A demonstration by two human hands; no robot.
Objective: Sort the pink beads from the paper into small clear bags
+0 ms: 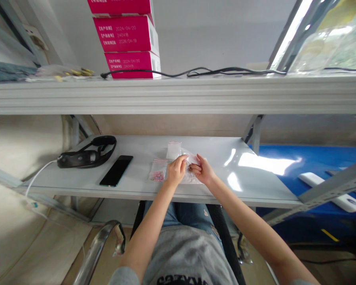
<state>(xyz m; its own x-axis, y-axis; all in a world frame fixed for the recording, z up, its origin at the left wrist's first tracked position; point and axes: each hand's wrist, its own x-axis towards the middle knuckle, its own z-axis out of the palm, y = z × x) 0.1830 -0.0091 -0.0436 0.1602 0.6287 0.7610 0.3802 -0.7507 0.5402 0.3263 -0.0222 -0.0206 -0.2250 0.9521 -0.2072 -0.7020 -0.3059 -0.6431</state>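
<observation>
Left hand (176,171) and right hand (201,170) pinching upper edge of clear plastic bag (191,178), fingers closed on it, bag lying near middle of table (136,147); small zip bag of pink pieces (158,170) just beside left hand; black phone (116,171) farther left

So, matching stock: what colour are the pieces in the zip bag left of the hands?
Pink pieces, clearest in the head view.

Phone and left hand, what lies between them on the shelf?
In the head view, a small zip bag of pink items lies between the phone and the left hand.
</observation>
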